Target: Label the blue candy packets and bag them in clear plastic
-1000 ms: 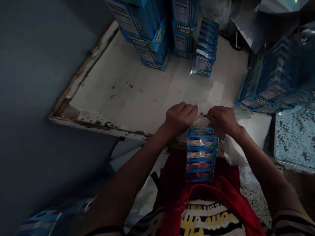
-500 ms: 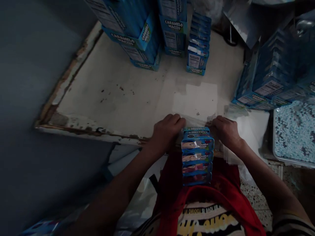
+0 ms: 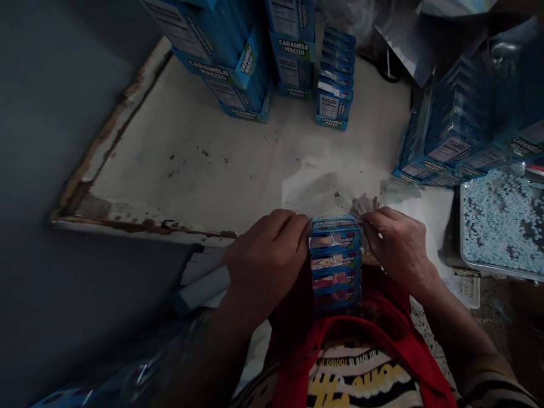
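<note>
A display tray of blue "Caramelo Macizo" candy boxes point(image 3: 336, 263) lies in front of my lap at the table's near edge, its box fronts facing up. My left hand point(image 3: 272, 258) is closed at the left of the tray's far end; what its fingers grip is hidden, though clear plastic shows close by. On the opposite side, my right hand point(image 3: 397, 241) pinches thin clear plastic film point(image 3: 364, 205), which bunches up crumpled above the thumb and fingertips. The film appears to sit around the tray's far end; its full outline cannot be made out.
Stacked blue candy displays point(image 3: 246, 73) stand at the back left, with a single filled display point(image 3: 334, 105) beside them. More wrapped displays point(image 3: 446, 136) are at the right. A clear tub of pale blue pellets point(image 3: 501, 226) sits at the right edge. The white table point(image 3: 191, 187) has a chipped border.
My left hand has moved lower and turned, its back now facing up. My right hand has bunched the film into a crumpled tuft. The view has shifted slightly.
</note>
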`<state>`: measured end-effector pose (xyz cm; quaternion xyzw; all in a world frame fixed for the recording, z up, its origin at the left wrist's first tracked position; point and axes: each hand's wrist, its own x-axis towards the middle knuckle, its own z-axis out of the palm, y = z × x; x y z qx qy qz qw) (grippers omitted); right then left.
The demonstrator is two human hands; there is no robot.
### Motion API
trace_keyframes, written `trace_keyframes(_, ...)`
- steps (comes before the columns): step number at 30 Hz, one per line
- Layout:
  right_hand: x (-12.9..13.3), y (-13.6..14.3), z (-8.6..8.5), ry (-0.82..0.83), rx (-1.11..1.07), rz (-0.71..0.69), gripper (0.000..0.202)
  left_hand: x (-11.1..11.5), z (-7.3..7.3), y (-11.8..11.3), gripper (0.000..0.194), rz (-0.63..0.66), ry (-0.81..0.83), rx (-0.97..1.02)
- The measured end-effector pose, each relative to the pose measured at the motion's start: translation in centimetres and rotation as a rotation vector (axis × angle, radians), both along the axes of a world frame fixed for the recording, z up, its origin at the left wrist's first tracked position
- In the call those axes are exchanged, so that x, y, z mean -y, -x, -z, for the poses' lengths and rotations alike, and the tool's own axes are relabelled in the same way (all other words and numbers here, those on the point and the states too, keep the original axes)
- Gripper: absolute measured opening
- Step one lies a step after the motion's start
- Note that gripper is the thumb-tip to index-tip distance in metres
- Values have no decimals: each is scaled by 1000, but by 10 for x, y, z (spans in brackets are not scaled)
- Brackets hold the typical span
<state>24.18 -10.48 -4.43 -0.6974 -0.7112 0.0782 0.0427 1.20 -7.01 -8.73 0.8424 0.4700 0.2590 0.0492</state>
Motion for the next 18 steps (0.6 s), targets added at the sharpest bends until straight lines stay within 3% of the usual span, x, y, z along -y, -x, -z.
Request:
trace_keyframes(5,18,17,2,-389,-162,61,24,13,-4,-16,9,-184,25,290)
trace_keyframes(11,32,17,26,-776,-134,-8,8,27,25,-29,18,-259,-237,553)
trace_keyframes(14,38,8,38,-852,-86,-116,11,29,35,-34,20,-216,-347,578)
trace_keyframes(18,43,3,44,-852,-57,-187,20,25,36,-36,22,-200,-359,577)
